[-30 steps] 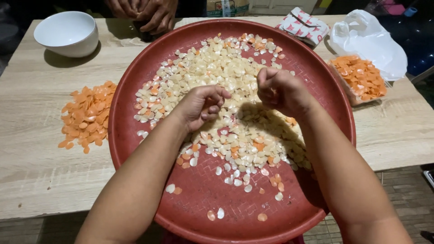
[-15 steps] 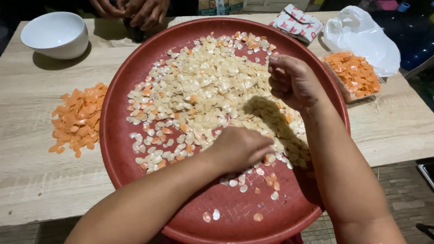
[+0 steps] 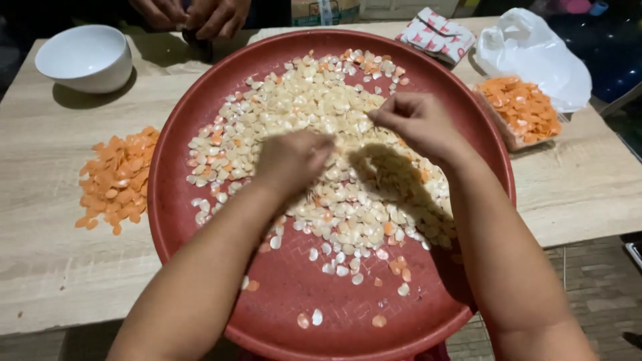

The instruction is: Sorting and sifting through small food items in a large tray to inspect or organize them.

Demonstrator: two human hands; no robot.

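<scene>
Big round red tray (image 3: 200,200) on wooden table (image 3: 40,267), front rim overhanging table's near edge. Pale shell-like pieces (image 3: 307,107) heaped across tray's middle and far half, few orange mixed in. Left hand (image 3: 291,160) knuckles-up on heap, fingers curled, blurred; grip unclear. Right hand (image 3: 414,124) just beside, fingertips pinched narrow over pieces. Orange pile (image 3: 117,177) by table's left edge. White bowl (image 3: 83,57) far-left corner. Another person's hands (image 3: 194,15) at far edge.

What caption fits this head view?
Two hands, left hand and right hand, pick through pale seeds on a red tray.
</scene>
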